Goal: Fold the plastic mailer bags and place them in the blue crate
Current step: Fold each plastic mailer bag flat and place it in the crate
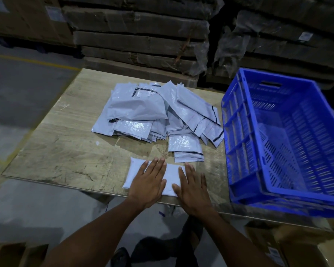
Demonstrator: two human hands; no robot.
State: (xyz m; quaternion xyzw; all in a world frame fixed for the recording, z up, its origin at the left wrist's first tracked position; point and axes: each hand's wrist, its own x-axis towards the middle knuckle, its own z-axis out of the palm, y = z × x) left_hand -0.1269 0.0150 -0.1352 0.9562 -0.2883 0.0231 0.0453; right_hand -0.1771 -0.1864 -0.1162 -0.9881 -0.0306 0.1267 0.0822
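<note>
Fingers [158,166] of both hands lie straight and close together, pressed flat: I see the left hand [148,182] covering the middle of the folded mailer bag [136,172] and the right hand [193,187] over its right end, part on the bag and part on the table. That bag sits at the near edge of the table, its left end bare. Going down in size: stacked flattened cardboard [135,37], some wrapped in clear film, fills the far side of the room, with grey concrete floor [23,89] and a yellow line to the left. The wooden table [66,151] is worn and scuffed. The blue crate [289,143] stands at the table's right end, tilted, well right of my hands; I cannot tell what lies inside. The pile of unfolded grey mailer bags [152,110] spreads over the far middle, its nearest bags just beyond my fingertips. Bare tabletop lies left of the pile and the folded bag.
</note>
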